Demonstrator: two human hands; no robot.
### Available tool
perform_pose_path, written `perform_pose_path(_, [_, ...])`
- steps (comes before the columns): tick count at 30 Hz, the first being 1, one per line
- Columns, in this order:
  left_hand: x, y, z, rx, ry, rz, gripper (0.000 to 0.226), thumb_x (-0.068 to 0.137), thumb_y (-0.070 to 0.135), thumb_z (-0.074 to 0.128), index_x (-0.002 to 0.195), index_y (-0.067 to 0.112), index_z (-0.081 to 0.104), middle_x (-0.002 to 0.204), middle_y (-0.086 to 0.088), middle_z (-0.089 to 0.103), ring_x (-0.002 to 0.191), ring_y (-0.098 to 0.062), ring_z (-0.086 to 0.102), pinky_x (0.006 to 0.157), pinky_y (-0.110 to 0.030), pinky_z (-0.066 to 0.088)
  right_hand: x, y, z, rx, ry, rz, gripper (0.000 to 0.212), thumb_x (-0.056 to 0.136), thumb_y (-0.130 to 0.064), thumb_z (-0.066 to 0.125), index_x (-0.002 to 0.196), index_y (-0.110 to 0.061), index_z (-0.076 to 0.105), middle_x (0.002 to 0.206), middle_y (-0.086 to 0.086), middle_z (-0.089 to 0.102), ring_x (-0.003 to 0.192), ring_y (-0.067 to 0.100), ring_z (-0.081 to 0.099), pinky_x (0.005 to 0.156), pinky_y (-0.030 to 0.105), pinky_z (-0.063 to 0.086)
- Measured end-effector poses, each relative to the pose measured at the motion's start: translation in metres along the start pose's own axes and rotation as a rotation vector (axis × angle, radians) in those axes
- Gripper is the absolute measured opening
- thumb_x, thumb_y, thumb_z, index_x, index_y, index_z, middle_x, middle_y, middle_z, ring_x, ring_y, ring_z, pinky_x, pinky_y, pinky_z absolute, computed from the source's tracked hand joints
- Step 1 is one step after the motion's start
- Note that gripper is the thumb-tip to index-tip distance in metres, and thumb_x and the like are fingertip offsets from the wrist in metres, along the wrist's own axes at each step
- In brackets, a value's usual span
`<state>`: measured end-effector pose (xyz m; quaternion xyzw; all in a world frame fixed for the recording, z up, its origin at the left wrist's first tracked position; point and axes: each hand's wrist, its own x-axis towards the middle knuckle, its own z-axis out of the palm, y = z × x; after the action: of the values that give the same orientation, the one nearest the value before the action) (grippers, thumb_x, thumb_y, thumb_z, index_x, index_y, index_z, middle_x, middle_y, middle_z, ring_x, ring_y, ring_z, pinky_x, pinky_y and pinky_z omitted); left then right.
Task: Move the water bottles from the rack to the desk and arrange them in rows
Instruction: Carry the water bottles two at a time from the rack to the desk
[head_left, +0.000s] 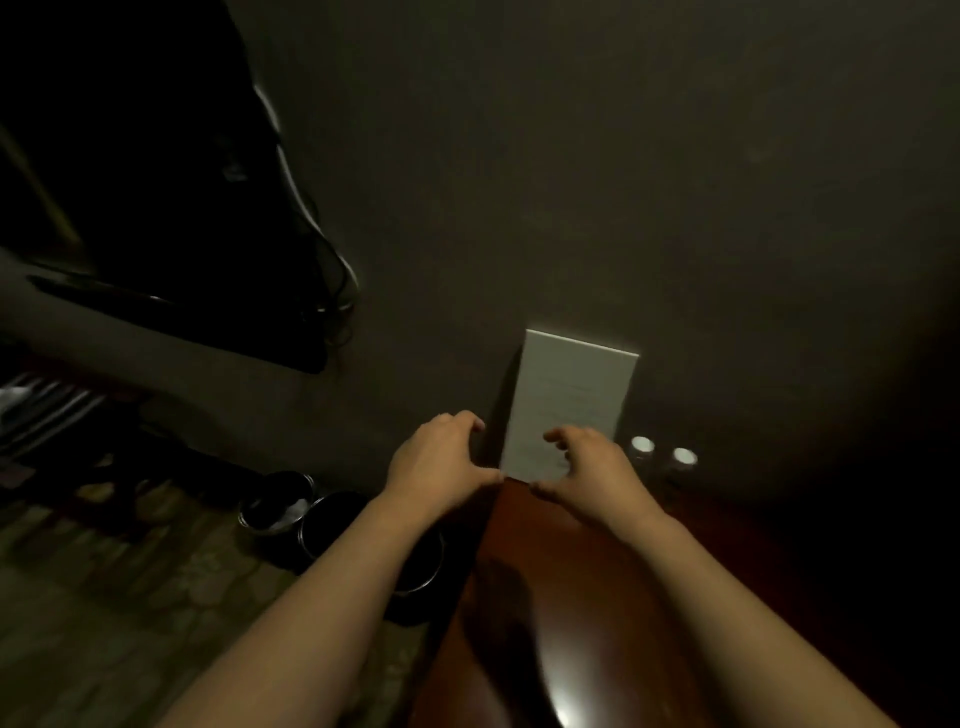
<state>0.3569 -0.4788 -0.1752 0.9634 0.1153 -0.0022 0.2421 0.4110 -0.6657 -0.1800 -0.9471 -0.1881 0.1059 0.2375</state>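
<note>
The room is dim. Two water bottles stand side by side at the far end of the reddish wooden desk (582, 597), seen from above by their white caps (642, 445) (684, 457); their bodies are lost in the dark. My left hand (441, 460) hovers over the desk's far left corner, fingers curled and apart, holding nothing. My right hand (589, 465) is just left of the bottles, also with fingers spread and empty, in front of a white upright card (571, 395). No rack with bottles is clearly visible.
The card leans against a dark wall. On the patterned floor left of the desk sit two round dark bins (278, 501) (332, 525). A black screen (156, 208) with cables hangs at the upper left. Dim slatted furniture (47, 410) lies at far left.
</note>
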Motion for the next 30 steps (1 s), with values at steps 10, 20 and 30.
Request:
perform_pose_path(10, [-0.131, -0.214, -0.125, 0.100, 0.101, -0.236, 0.069, 0.071, 0.056, 0.078, 0.130, 0.033, 0.051, 0.125, 0.006, 0.056, 0.109, -0.016, 0.057, 0.084, -0.039, 0.054, -0.014, -0.231, 0.114, -0.110, -0.160, -0.258, 0.075, 0.072, -0.040, 0.083, 0.136, -0.026, 0.047, 0.131, -0.001, 0.054, 0.117, 0.016, 0.055, 0.095, 0.029, 0.049])
perform_pose_path(20, [-0.230, -0.415, -0.236, 0.204, 0.164, -0.410, 0.065, 0.072, 0.061, 0.074, 0.126, 0.031, 0.055, 0.117, 0.005, 0.059, 0.105, -0.018, 0.058, 0.077, -0.038, 0.054, -0.031, -0.454, 0.230, -0.136, -0.199, -0.509, 0.070, 0.070, -0.051, 0.081, 0.128, -0.023, 0.054, 0.120, -0.001, 0.062, 0.105, 0.017, 0.061, 0.086, 0.031, 0.054])
perform_pose_path(30, [-0.232, -0.552, -0.301, 0.126, 0.251, -0.534, 0.064, 0.070, 0.060, 0.076, 0.125, 0.032, 0.058, 0.117, 0.005, 0.061, 0.105, -0.018, 0.060, 0.084, -0.040, 0.055, 0.017, -0.596, 0.296, -0.194, -0.282, -0.664, 0.058, 0.075, -0.051, 0.077, 0.122, -0.024, 0.058, 0.116, -0.003, 0.063, 0.097, 0.013, 0.061, 0.082, 0.030, 0.054])
